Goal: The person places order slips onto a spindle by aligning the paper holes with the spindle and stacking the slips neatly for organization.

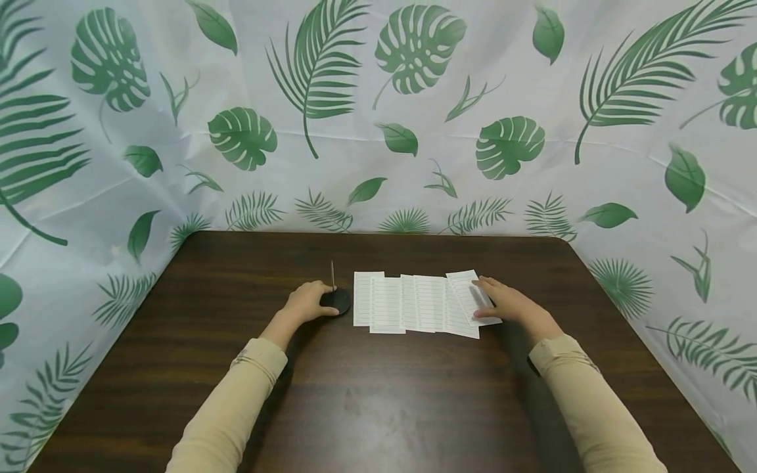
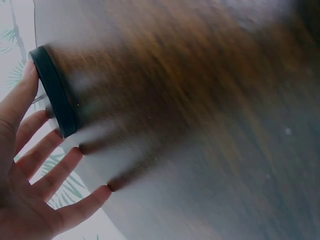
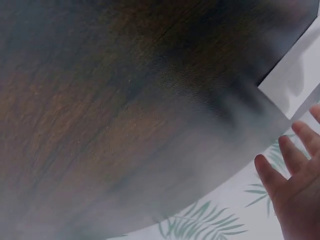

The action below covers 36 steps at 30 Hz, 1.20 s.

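Note:
A receipt spike with a round black base (image 1: 340, 301) and a thin upright rod (image 1: 332, 274) stands on the table left of the papers. My left hand (image 1: 304, 303) holds its base by the edge, thumb and index finger on opposite sides. The left wrist view shows the dark base (image 2: 55, 95) between them, the other fingers spread. Several printed white slips (image 1: 388, 306) lie overlapping in a row. Over the tilted rightmost slip (image 1: 466, 293) is my right hand (image 1: 510, 306), fingertips and thumb at its right side. In the right wrist view its fingers are spread beside a slip (image 3: 290, 82).
The dark wood-grain table (image 1: 378, 394) has rounded far corners. Behind and beside it hangs a white curtain (image 1: 355, 164) printed with green leaves. Long beige sleeves (image 1: 233, 401) cover both forearms.

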{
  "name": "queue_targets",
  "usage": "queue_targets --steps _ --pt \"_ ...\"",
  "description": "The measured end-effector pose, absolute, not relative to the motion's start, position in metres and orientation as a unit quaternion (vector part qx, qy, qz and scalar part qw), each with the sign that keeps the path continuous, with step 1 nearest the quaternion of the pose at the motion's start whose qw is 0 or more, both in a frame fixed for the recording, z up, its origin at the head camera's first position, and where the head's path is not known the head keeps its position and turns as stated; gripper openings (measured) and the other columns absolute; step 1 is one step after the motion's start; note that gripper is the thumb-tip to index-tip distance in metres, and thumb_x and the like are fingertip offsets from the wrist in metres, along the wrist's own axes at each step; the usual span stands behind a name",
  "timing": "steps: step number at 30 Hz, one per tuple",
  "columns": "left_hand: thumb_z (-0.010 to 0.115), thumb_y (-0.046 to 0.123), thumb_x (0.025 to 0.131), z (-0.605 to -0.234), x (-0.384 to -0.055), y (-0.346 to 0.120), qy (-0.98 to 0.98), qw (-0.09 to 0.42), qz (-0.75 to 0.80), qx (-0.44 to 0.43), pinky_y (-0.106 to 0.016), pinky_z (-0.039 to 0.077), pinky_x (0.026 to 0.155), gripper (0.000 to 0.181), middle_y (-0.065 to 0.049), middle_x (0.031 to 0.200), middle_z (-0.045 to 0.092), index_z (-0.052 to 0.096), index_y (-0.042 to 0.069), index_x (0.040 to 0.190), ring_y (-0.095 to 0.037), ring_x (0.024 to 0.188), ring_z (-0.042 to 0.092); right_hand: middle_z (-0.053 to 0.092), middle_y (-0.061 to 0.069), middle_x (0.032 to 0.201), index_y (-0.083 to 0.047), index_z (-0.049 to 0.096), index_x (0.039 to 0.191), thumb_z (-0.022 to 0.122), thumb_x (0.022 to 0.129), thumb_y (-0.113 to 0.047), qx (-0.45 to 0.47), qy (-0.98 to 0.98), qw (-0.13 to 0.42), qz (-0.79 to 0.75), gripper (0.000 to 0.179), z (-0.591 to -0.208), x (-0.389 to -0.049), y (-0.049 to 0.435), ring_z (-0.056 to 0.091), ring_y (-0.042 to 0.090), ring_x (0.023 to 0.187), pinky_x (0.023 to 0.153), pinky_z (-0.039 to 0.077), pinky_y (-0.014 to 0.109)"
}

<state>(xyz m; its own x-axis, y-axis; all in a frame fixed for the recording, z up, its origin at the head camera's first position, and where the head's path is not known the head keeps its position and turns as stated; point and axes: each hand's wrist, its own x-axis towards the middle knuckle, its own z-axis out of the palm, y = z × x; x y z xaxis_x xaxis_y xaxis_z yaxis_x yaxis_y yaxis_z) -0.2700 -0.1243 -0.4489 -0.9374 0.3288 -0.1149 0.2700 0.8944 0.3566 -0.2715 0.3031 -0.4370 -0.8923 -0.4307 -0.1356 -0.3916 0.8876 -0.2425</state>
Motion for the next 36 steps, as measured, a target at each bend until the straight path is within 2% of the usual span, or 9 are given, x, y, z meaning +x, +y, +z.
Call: queue_targets --steps 4,14,15,21,22,28,36 --pt "0.072 0.035 0.082 -0.448 -0.271 -0.123 0.969 0.083 0.176 0.152 -0.056 0.048 0.094 0.06 -0.016 0.13 0.057 0.055 0.007 0.132 -0.038 0.119 0.053 0.025 0.04 0.143 0.011 0.032 0.14 0.074 0.078 -0.036 -0.208 0.963 0.119 -0.124 0.088 -0.44 -0.276 0.307 0.033 0.054 0.128 0.103 0.034 0.064" --pt "0.073 0.034 0.081 -0.446 -0.269 -0.122 0.968 0.082 0.191 0.141 -0.057 0.048 0.095 0.059 -0.017 0.131 0.056 0.056 0.008 0.131 -0.038 0.12 0.052 0.031 0.039 0.14 0.012 0.036 0.137 0.079 0.073 -0.035 -0.193 0.965 0.126 -0.122 0.091 -0.446 -0.282 0.31 0.038 0.053 0.126 0.104 0.036 0.061" --pt "0.073 0.033 0.081 -0.446 -0.269 -0.122 0.967 0.082 0.194 0.141 -0.057 0.048 0.095 0.059 -0.017 0.131 0.056 0.056 0.008 0.131 -0.039 0.12 0.052 0.032 0.038 0.141 0.01 0.037 0.138 0.076 0.072 -0.047 -0.192 0.966 0.119 -0.128 0.096 -0.452 -0.286 0.314 0.038 0.052 0.126 0.104 0.037 0.06" --pt "0.074 0.032 0.081 -0.448 -0.271 -0.126 0.966 0.086 0.202 0.134 -0.059 0.048 0.093 0.06 -0.018 0.13 0.055 0.055 0.005 0.131 -0.041 0.119 0.051 0.03 0.037 0.142 0.01 0.035 0.139 0.076 0.072 -0.046 -0.186 0.965 0.118 -0.14 0.096 -0.454 -0.285 0.308 0.036 0.051 0.128 0.106 0.035 0.06" --pt "0.074 0.031 0.081 -0.448 -0.271 -0.127 0.966 0.088 0.202 0.133 -0.059 0.048 0.093 0.06 -0.019 0.13 0.055 0.055 0.004 0.131 -0.041 0.119 0.051 0.029 0.038 0.143 0.012 0.034 0.139 0.079 0.073 -0.034 -0.179 0.965 0.128 -0.141 0.092 -0.448 -0.281 0.304 0.035 0.052 0.128 0.107 0.034 0.06" --pt "0.074 0.03 0.081 -0.448 -0.269 -0.126 0.965 0.092 0.209 0.131 -0.059 0.046 0.095 0.061 -0.021 0.13 0.053 0.054 0.001 0.131 -0.041 0.12 0.05 0.023 0.036 0.146 0.009 0.032 0.141 0.079 0.072 -0.034 -0.154 0.965 0.14 -0.162 0.094 -0.45 -0.279 0.303 0.029 0.052 0.132 0.109 0.03 0.062" --pt "0.073 0.032 0.082 -0.45 -0.268 -0.123 0.965 0.089 0.208 0.13 -0.06 0.046 0.095 0.061 -0.019 0.131 0.053 0.054 0.004 0.132 -0.041 0.121 0.049 0.026 0.036 0.144 0.007 0.035 0.14 0.079 0.072 -0.037 -0.151 0.968 0.129 -0.156 0.093 -0.452 -0.276 0.308 0.031 0.053 0.13 0.107 0.031 0.063"
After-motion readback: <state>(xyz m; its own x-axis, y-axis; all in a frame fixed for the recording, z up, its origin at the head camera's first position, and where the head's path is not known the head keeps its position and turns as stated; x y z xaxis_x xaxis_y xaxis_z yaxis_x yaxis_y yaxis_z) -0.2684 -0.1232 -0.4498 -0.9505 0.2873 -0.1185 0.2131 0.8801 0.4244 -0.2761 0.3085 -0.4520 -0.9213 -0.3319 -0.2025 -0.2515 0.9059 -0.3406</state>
